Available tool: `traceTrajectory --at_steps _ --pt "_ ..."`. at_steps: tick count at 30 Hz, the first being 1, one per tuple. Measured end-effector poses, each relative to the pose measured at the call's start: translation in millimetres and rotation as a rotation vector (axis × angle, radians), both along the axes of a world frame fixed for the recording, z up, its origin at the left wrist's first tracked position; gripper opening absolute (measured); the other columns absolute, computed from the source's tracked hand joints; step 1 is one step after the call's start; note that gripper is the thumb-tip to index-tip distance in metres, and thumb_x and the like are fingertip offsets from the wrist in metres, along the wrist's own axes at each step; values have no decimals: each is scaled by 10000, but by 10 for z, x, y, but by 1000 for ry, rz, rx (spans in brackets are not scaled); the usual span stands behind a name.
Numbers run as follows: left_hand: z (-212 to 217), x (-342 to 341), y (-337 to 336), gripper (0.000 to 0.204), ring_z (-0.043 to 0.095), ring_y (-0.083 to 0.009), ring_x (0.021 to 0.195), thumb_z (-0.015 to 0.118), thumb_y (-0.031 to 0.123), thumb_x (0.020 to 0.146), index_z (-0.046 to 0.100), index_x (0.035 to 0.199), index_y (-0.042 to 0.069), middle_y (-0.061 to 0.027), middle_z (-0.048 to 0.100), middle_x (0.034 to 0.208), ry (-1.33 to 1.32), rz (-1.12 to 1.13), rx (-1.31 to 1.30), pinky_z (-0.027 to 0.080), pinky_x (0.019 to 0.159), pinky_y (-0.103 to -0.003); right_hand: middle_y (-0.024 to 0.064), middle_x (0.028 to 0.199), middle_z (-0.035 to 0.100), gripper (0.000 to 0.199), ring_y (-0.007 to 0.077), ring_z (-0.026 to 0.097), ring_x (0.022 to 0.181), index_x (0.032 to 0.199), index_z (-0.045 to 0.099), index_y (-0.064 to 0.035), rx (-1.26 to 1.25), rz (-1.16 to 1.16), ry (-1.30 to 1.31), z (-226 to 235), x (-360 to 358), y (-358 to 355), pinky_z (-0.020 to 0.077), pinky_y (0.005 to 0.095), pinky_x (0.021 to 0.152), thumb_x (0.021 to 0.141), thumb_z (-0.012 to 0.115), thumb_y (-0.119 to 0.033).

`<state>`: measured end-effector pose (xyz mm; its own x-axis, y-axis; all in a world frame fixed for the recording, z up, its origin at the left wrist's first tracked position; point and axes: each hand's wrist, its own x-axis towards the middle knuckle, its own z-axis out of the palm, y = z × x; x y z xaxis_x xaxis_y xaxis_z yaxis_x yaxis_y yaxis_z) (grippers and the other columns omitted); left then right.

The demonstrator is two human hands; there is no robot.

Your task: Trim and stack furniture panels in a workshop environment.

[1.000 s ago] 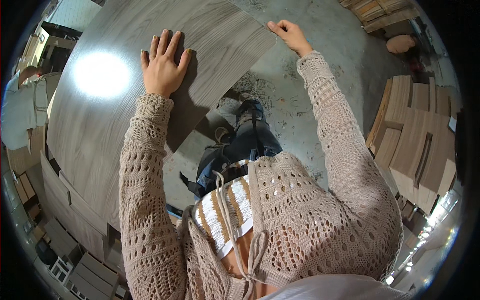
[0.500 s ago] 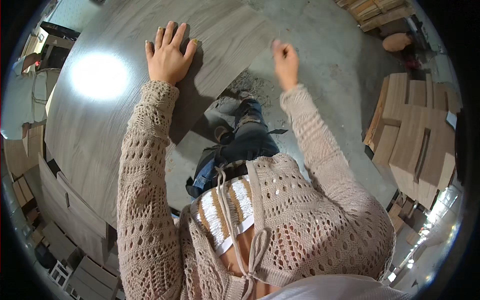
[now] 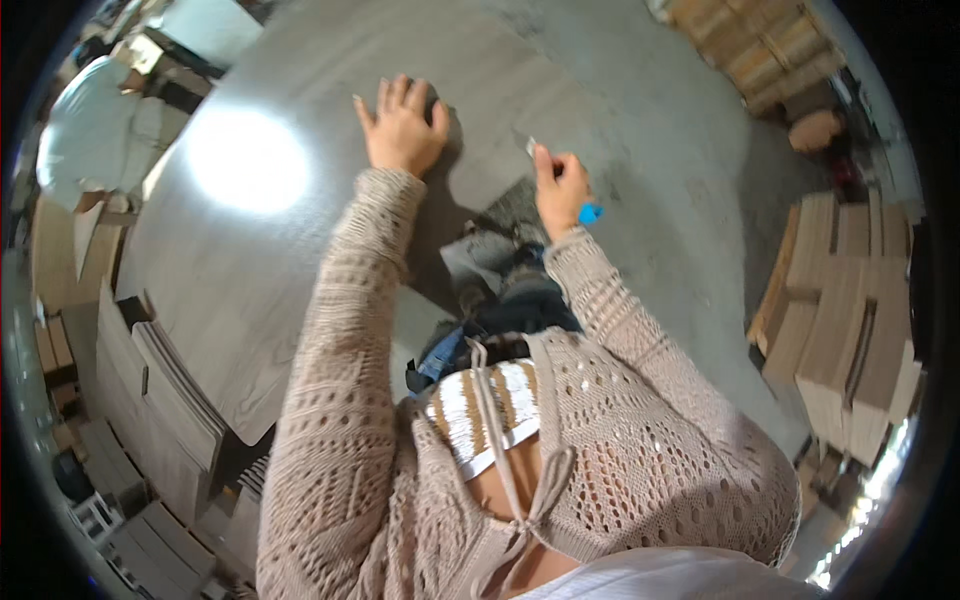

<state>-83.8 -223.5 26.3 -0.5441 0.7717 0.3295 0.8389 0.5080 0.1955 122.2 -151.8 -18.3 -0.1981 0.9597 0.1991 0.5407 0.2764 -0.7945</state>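
A large grey wood-grain board point(image 3: 220, 310) lies flat in front of me and to the left. My left hand point(image 3: 405, 135) rests on its top with the fingers spread. Beside the board's right edge, my right hand point(image 3: 562, 190) is closed around a slim blue-handled tool point(image 3: 591, 213). The blue end sticks out below the palm, while a small pale, blade-like tip shows past the thumb. Most of the tool is hidden in the fist, and I cannot tell whether the tip touches the board.
Stacked wood-grain panels point(image 3: 835, 320) stand at the right, with wooden pallets point(image 3: 750, 45) at the far right. More panels point(image 3: 160, 390) lean at the lower left. A white-wrapped bundle point(image 3: 90, 130) sits at the far left. Dark debris point(image 3: 515, 210) lies on the grey floor point(image 3: 670, 200).
The view has shifted, so the board and both hands appear farther right and lower. My right hand has come closer to my left, and the tool's blue end and pale tip now show.
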Motion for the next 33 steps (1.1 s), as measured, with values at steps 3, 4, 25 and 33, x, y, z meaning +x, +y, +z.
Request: traceTrajectory --at_steps 3,4,25,33 --pt "-20 -9 -186 342 395 -225 1255 513 259 858 544 1173 129 -65 489 1280 -61 -51 103 197 1071 -519 85 706 601 438 223 540 696 730 567 -24 -28 92 93 54 33 142 418 362 662 798 645 -450" --pt "-26 -61 -403 322 364 -235 1276 500 282 867 542 1144 124 -56 469 1303 -129 -90 106 195 1071 -510 94 697 605 448 218 542 657 727 570 -19 -56 124 67 19 19 187 423 361 641 800 640 -456" --pt "-343 473 -4803 684 465 -171 556 419 545 897 563 687 -90 -111 541 574 -528 1230 452 384 553 -367 30 629 560 536 208 511 619 720 560 -81 -56 138 64 -264 -318 1028 349 398 713 810 525 -608" --pt "-185 1899 -3773 619 580 -231 798 341 450 955 573 966 -124 -166 640 903 -531 1210 382 446 736 -327 106 755 652 632 247 605 735 770 638 -28 -1 173 85 -269 -1062 1985 444 314 692 766 538 -651"
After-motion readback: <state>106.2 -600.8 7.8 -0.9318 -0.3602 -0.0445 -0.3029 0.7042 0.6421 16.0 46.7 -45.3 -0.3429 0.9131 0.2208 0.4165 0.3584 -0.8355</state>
